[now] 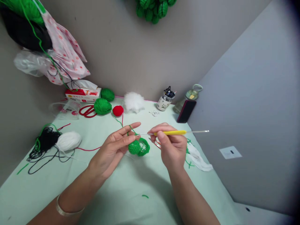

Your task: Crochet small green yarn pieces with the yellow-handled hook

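Note:
My left hand (114,145) pinches a small green crochet piece (138,147), which has a rounded, closely stitched part and an open ring beside it. Green yarn (133,128) runs over the raised left forefinger. In my right hand (172,145) is a crochet hook with a yellow handle (172,132), held much like a pen. Its thin metal tip reaches left to the yarn by the left thumb; whether it sits inside a stitch I cannot tell. Something small with a metal tip and red on it, perhaps scissors (156,142), also shows beneath the right fingers.
Green yarn balls (102,106), a red ball (117,110), red-handled scissors (87,111) and white stuffing (134,102) lie at the back. Left are white yarn (68,140) and tangled black cord (45,142). A jar (165,100), bottle (180,105) and phone (187,111) stand back right.

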`<state>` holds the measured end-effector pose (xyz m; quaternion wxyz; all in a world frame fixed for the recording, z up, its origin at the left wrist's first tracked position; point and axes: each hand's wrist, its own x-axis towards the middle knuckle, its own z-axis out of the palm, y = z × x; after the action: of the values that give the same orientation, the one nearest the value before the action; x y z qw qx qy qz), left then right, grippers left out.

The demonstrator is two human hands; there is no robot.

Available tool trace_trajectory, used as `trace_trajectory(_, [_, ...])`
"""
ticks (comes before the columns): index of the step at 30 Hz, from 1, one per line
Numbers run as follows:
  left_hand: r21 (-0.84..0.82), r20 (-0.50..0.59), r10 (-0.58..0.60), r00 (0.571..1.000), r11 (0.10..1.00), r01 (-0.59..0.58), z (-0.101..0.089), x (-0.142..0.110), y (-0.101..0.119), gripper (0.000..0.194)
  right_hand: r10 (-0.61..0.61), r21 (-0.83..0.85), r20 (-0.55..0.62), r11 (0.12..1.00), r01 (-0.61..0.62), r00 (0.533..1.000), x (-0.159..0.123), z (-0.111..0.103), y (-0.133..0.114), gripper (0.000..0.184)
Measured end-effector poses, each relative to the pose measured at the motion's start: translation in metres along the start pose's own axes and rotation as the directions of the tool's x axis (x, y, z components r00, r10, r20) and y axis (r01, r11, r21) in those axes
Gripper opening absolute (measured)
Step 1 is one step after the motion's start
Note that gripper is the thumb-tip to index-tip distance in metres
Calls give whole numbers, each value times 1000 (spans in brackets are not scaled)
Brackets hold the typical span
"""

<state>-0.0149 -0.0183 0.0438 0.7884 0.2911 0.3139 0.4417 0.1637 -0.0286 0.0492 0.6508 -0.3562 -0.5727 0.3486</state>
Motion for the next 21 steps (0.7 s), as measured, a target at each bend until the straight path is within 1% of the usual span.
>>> trace_trajectory(1, [-2, 6, -3, 1000, 1000, 3, 0, 0, 0, 48, 44, 47, -12, 998, -44, 999, 1, -2, 0, 12])
trace_trajectory(3, [23, -13, 28, 1000, 999, -27, 2, -2, -1, 48, 111, 104, -6, 989, -110, 994, 2, -2, 0, 15])
trace_trajectory(4, [50, -32, 56, 998, 997, -55, 3, -3, -2, 48, 119, 96, 6, 988, -119, 993, 2, 0, 1, 16])
trace_trajectory(6, [124, -64, 122, 990, 986, -114, 5, -5, -3, 48, 81, 23, 55, 996, -82, 995, 0, 5, 1, 15])
trace_trajectory(9, [204, -83, 189, 979, 964, -169, 7, -6, -5, 45, -14, -86, 108, 996, 23, 994, -4, 11, 2, 14])
trace_trajectory(11, [206, -101, 198, 975, 963, -174, 7, -5, -7, 42, -84, -154, 122, 983, 102, 989, -8, 13, 2, 17])
trace_trajectory(12, [191, -114, 196, 974, 966, -172, 7, -4, -8, 42, -135, -215, 138, 963, 163, 981, -9, 13, 3, 20])
trace_trajectory(13, [166, -122, 191, 974, 971, -170, 7, -3, -9, 42, -195, -299, 176, 923, 241, 965, -11, 12, 3, 24])
trace_trajectory(15, [90, -108, 156, 982, 985, -146, 6, 0, -10, 43, -312, -460, 291, 783, 418, 904, -13, 10, 4, 32])
trace_trajectory(16, [44, -90, 125, 988, 992, -121, 5, 2, -10, 43, -347, -506, 331, 720, 476, 877, -13, 9, 4, 34])
trace_trajectory(17, [4, -71, 90, 993, 996, -89, 4, 3, -10, 43, -362, -520, 341, 696, 495, 868, -13, 7, 3, 35])
trace_trajectory(18, [-26, -56, 53, 997, 998, -55, 3, 5, -9, 42, -355, -506, 311, 724, 470, 881, -11, 6, 2, 34])
trace_trajectory(19, [-38, -48, 25, 999, 999, -27, 1, 5, -9, 40, -329, -458, 249, 788, 410, 911, -9, 5, 1, 30])
trace_trajectory(20, [-34, -55, 17, 998, 999, -19, 1, 6, -8, 39, -276, -384, 170, 866, 321, 946, -7, 4, 0, 25])
trace_trajectory(21, [-13, -75, 33, 997, 999, -34, 0, 6, -8, 39, -207, -300, 95, 927, 226, 974, -5, 3, -1, 19])
